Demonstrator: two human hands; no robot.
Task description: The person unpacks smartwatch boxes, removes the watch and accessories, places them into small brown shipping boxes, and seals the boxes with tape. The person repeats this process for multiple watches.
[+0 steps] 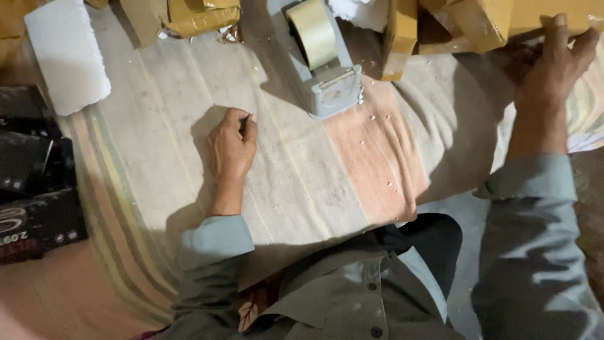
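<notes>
Left hand [231,148] in the centre-left of the frame, resting on the striped cloth [302,189], fingers curled into a loose fist — whether something small is pinched inside, cannot tell. Right hand [553,60] at the upper right edge, fingers spread and laid over a tape-wrapped brown parcel [503,22], gripping its near edge. Just above and to the right of the left hand, close but apart — a grey tape dispenser [327,75] standing on the cloth, with a roll of tan tape [313,31] on top. More brown parcels [201,16] along the top edge, left of the dispenser. White foam slab [66,56] in the upper left corner, lying tilted. Dark boxes [34,189] stacked at the left edge. Small white crumbs scattered on the cloth near the dispenser. Grey sleeves on both arms, seen at the bottom.
</notes>
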